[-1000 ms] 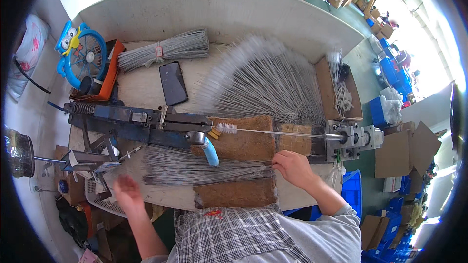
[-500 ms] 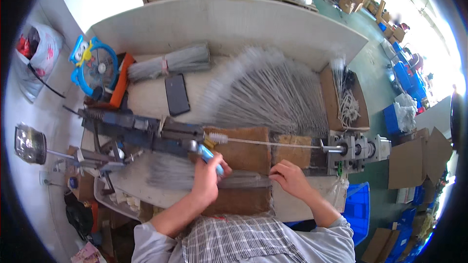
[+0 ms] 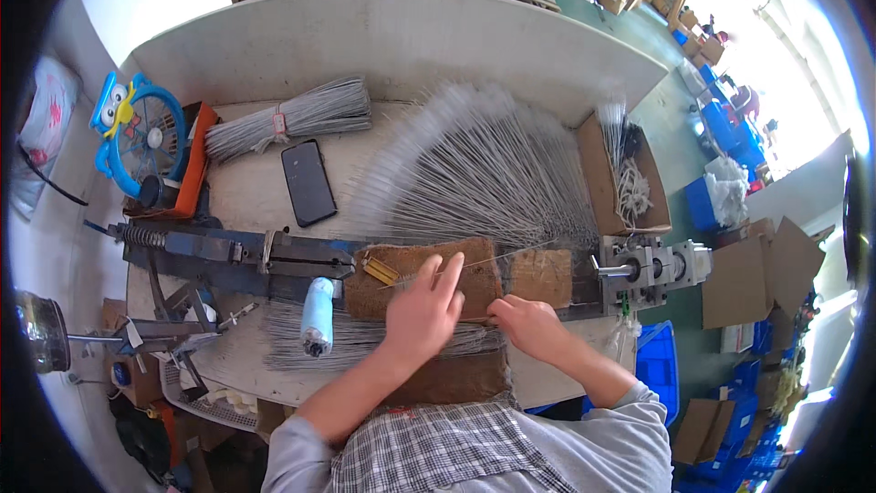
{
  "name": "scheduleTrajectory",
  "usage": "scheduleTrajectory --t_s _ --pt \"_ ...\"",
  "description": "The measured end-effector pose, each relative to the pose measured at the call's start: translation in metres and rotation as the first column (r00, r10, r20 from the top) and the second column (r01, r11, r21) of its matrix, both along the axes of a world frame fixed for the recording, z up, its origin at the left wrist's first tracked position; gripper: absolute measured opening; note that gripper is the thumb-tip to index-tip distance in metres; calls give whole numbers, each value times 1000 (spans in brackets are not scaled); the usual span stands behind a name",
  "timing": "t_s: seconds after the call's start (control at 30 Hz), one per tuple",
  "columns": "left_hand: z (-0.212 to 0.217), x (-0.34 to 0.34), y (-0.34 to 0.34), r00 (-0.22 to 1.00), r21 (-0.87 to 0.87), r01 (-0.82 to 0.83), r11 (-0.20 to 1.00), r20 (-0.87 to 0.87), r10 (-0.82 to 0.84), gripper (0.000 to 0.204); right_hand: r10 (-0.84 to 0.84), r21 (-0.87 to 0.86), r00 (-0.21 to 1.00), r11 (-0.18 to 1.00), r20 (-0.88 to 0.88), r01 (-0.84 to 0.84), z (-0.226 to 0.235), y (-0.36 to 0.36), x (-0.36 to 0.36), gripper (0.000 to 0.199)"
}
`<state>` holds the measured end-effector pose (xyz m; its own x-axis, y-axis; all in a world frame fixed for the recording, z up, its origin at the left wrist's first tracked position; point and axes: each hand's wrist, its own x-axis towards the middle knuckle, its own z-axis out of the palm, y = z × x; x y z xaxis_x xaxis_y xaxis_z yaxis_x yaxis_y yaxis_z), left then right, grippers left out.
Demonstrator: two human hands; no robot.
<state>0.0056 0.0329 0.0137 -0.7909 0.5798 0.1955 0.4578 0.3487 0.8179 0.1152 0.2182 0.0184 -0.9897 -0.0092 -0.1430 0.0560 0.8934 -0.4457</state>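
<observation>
My left hand [image 3: 424,309] is over a brown pad [image 3: 470,269], index and middle fingers stretched out and apart. Under those fingers lies a thin twisted-wire brush [image 3: 479,262], slanting up to the right, its bristled end partly hidden. A small yellow piece [image 3: 380,270] rests beside that end. My right hand [image 3: 531,327] is at the pad's near right corner, thumb and fingertips pressed together by the ends of a bundle of grey wires [image 3: 365,338]; what they pinch is too small to make out. Left of my left hand, a lever's light-blue wrapped handle [image 3: 318,315] points toward me, untouched.
A clamp [image 3: 306,256] stands left of the pad, a metal chuck [image 3: 643,274] right. Behind are fanned-out wire brushes [image 3: 493,169], a phone [image 3: 308,183], a tied wire bundle [image 3: 287,116], a blue fan [image 3: 146,132] and a cardboard box [image 3: 625,169]. A white board [image 3: 392,32] borders the table.
My left hand has let go of the blue handle, which now sits further left, and moved right over the pad. The brush, earlier stretched between clamp and chuck, now lies loose and slanted.
</observation>
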Motion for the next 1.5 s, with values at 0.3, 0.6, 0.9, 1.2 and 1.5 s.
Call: scheduleTrajectory --t_s 0.3,0.6,0.9,1.2,1.5 --pt "-38 -81 19 799 -340 -266 902 -601 9 3 -54 234 997 970 -46 64 37 7 16 17" --pt "20 -13 -11 813 -165 5 986 -573 -100 27 416 600 860 781 -295 -172 63 80 -7 19" --pt "25 25 -25 998 -6 39 999 -38 -39 30 -19 137 940 988 -340 70 60 139 -19 21" --pt "5 -9 109 437 536 33 844 752 -494 31 -51 23 993 998 -106 54 67 129 -1 15" --pt "8 13 72 860 371 174 912 394 -324 34 102 315 861 946 -499 71 63 109 30 19"
